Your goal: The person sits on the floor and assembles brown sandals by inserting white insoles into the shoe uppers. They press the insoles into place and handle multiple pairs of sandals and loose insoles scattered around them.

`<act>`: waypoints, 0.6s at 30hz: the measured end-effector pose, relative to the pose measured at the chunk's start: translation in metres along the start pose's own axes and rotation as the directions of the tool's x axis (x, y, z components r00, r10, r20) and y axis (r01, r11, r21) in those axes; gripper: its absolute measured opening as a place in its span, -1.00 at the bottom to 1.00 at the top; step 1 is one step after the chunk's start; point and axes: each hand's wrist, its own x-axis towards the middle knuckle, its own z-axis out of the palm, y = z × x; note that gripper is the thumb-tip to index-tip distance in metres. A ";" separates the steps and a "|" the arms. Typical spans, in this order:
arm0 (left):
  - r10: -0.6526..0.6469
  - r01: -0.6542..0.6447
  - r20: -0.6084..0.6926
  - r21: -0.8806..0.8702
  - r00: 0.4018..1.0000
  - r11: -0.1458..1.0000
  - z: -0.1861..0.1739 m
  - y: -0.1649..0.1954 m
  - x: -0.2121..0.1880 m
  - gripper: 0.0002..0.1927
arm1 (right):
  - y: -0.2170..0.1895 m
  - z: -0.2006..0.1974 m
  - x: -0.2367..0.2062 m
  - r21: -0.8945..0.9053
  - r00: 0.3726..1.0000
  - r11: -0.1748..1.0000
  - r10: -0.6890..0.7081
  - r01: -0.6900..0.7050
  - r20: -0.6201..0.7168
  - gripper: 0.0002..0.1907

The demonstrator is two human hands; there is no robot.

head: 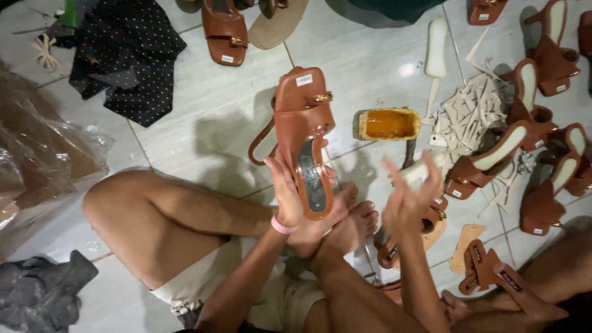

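The left hand (288, 191) is clamped on a brown sandal (305, 132), sole side up. The right hand (408, 200), blurred, grips a white insole (419, 169) near the glue tub (390, 124).

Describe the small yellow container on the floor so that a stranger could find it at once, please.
Look at the white tiled floor in front of the seated person. Just right of the brown sandal that the left hand holds up, a small yellow container stands open, filled with an orange-amber substance. It is the only yellow thing among the brown sandals and pale strips.
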 end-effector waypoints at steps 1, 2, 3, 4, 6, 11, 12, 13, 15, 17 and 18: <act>0.020 -0.020 -0.003 0.018 1.000 1.000 -0.001 -0.002 0.001 -0.06 | 0.018 0.005 0.016 -0.067 0.999 0.997 0.033 -0.030 0.044 -0.50; 0.041 -0.040 -0.002 0.037 0.999 0.998 -0.002 -0.003 0.002 -0.07 | 0.034 0.015 0.032 -0.134 0.994 0.989 0.068 -0.057 0.081 -0.48; 0.026 -0.026 0.003 0.033 1.000 0.999 -0.002 -0.005 0.002 -0.06 | 0.048 0.026 0.047 -0.186 0.980 0.976 0.140 -0.113 0.144 -0.49; 0.009 -0.009 0.008 0.031 1.000 0.999 -0.002 -0.006 0.001 -0.06 | 0.059 0.036 0.058 -0.239 0.955 0.957 0.216 -0.166 0.202 -0.49; -0.010 0.010 -0.003 0.027 1.000 1.000 0.001 -0.008 0.000 -0.06 | 0.074 0.054 0.073 -0.290 0.946 0.944 0.227 -0.156 0.230 -0.48; -0.017 0.017 -0.006 0.028 1.000 0.999 0.006 -0.005 -0.003 -0.10 | 0.081 0.067 0.083 -0.305 0.961 0.947 0.170 -0.098 0.220 -0.46; -0.020 0.021 -0.013 0.036 1.000 0.999 0.006 -0.004 -0.003 -0.10 | 0.080 0.063 0.080 -0.330 0.962 0.941 0.160 -0.081 0.222 -0.51; -0.017 0.018 -0.018 0.044 1.000 0.999 0.006 -0.003 -0.002 -0.11 | 0.079 0.058 0.079 -0.353 0.964 0.934 0.145 -0.059 0.222 -0.50; -0.008 0.010 -0.026 0.057 1.000 0.998 0.004 -0.002 -0.001 -0.13 | 0.077 0.044 0.067 -0.249 0.980 0.963 0.143 -0.105 0.140 -0.48; -0.012 0.014 -0.028 0.064 1.000 0.998 0.003 -0.002 -0.001 -0.15 | 0.074 0.035 0.051 -0.206 0.978 0.966 0.178 -0.153 0.109 -0.47; -0.019 0.021 -0.020 0.067 1.000 0.998 0.003 -0.002 -0.001 -0.14 | 0.072 0.032 0.043 -0.216 0.972 0.960 0.205 -0.177 0.117 -0.48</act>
